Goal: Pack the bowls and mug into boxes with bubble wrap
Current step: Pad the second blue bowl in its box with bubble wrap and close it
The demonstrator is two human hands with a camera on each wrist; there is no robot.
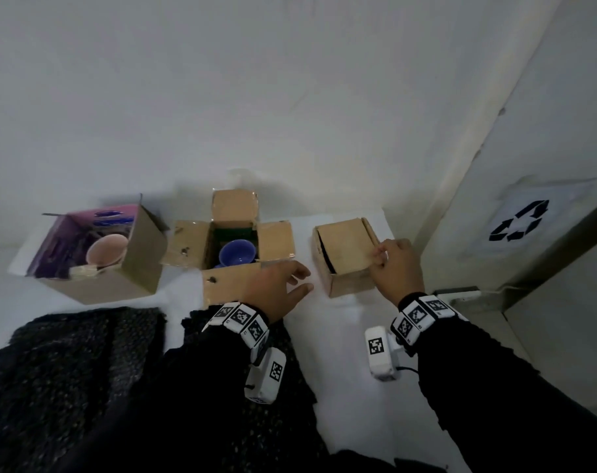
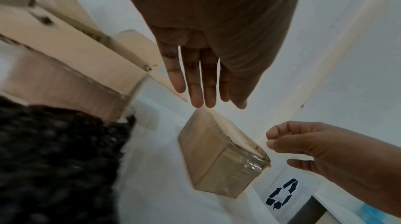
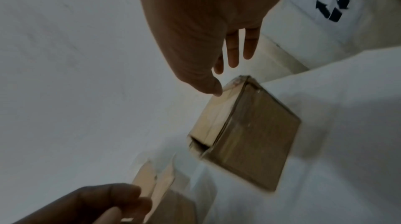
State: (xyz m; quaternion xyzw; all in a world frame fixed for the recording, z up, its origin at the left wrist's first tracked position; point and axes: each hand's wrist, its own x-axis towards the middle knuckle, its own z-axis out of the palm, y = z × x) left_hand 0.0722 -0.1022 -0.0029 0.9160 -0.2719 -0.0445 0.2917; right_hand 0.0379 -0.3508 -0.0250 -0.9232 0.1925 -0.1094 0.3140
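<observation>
Nearest to me, dark knitted cloth [image 1: 75, 377] lies crumpled along the front edge of the white table [image 1: 341, 336], and both my black sleeves reach over it, each wrist ringed with white blocks printed in black square codes.

My left hand [image 1: 276, 288] hovers with fingers straight and slightly spread, holding nothing, over the near flap of the middle brown cardboard box [image 1: 228, 244]. All four flaps of that box are folded outward, and a blue ceramic bowl [image 1: 237, 252] sits inside. From the left wrist view my fingertips [image 2: 196, 102] point toward the small box further right, not touching it.

My right hand [image 1: 396, 264] rests at the near right corner of the small brown cardboard box [image 1: 344, 254], thumb and fingers loosely curled at the edge of its top flap. I cannot tell whether they pinch the flap or only touch it. The flap lies nearly flat, with a dark gap along the box's left edge.

On the far left, a third cardboard box with a purple printed lining [image 1: 95, 254] stands open, a pale pink bowl [image 1: 107, 250] tilted inside.

Bare white tabletop runs between the middle and right boxes. White wall stands close behind all three, and a white panel with a black recycling symbol [image 1: 518, 221] stands near the small box on the right.
</observation>
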